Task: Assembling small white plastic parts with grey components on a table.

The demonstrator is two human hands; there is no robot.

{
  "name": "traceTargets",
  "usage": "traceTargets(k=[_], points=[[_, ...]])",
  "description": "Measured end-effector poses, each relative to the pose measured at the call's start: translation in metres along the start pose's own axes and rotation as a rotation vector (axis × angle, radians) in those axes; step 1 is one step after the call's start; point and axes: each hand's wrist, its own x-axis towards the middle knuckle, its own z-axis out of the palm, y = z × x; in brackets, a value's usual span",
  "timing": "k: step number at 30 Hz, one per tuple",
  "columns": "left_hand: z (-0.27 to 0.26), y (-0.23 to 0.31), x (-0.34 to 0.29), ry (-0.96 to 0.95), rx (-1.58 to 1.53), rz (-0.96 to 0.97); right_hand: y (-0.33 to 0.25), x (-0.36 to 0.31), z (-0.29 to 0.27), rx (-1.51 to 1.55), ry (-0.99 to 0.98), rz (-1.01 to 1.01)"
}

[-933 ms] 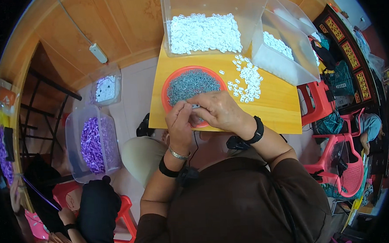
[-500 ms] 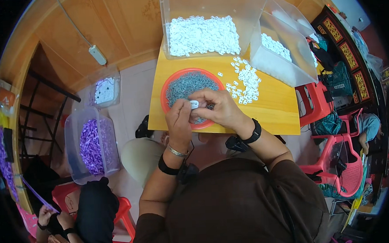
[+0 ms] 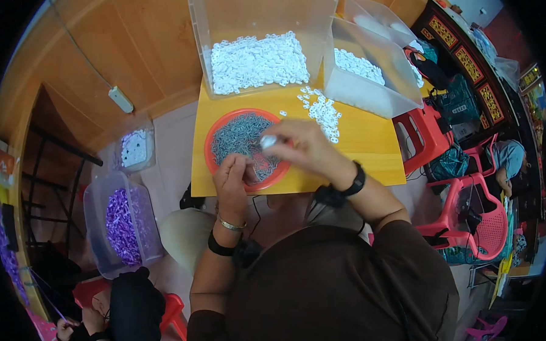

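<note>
Between the fingertips of my right hand [image 3: 305, 146] is a small white plastic piece [image 3: 268, 141], held above the right side of a red bowl [image 3: 209, 152]. The hand is slightly blurred. The bowl is full of small grey metal screws [image 3: 238, 133]. My left hand [image 3: 230, 176] is at the bowl's near rim with its fingers curled together; whatever is in them, if anything, is hidden. Loose white plastic pieces [image 3: 324, 114] with holes lie scattered on the yellow table [image 3: 370, 157], right of the bowl.
A clear bin [image 3: 321, 13] lies on its side behind the bowl, white pieces spilling inside; another clear bin [image 3: 373, 99] is to its right. Purple strips fill a tub [image 3: 153, 227] on the floor at left. A co-worker's hands [image 3: 92, 320] hold a purple strand. Red stools [image 3: 427, 145] stand right.
My hands have come apart: the right moved up and right with the white piece, while the left stayed low at the bowl's rim. The whole view shifted slightly.
</note>
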Motion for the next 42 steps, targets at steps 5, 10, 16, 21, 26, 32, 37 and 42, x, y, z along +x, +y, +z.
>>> traceTargets(k=[5,10,16,21,26,32,37,42], points=[[-0.017,0.008,0.012,0.087,-0.029,-0.011,0.042,0.033,-0.116,-0.455,0.403,0.047],[-0.033,0.011,0.018,0.156,-0.075,-0.001,0.049,0.052,-0.155,-1.028,0.609,-0.229],[-0.035,0.008,0.019,0.154,-0.072,-0.023,0.082,0.035,-0.060,-0.385,-0.059,0.276],[-0.035,0.009,0.020,0.162,-0.045,-0.039,0.120,0.040,-0.022,-0.565,-0.266,0.378],[-0.038,0.010,0.020,0.175,-0.052,-0.042,0.135,0.044,-0.011,-0.506,-0.346,0.450],[-0.038,0.007,0.020,0.101,0.010,-0.063,0.135,0.035,-0.009,-0.475,-0.251,0.420],[-0.032,0.005,0.020,0.038,0.046,-0.106,0.103,0.034,-0.015,-0.061,-0.150,0.422],[-0.021,-0.003,0.018,-0.037,0.106,-0.121,0.035,0.031,0.017,0.383,-0.333,0.347]])
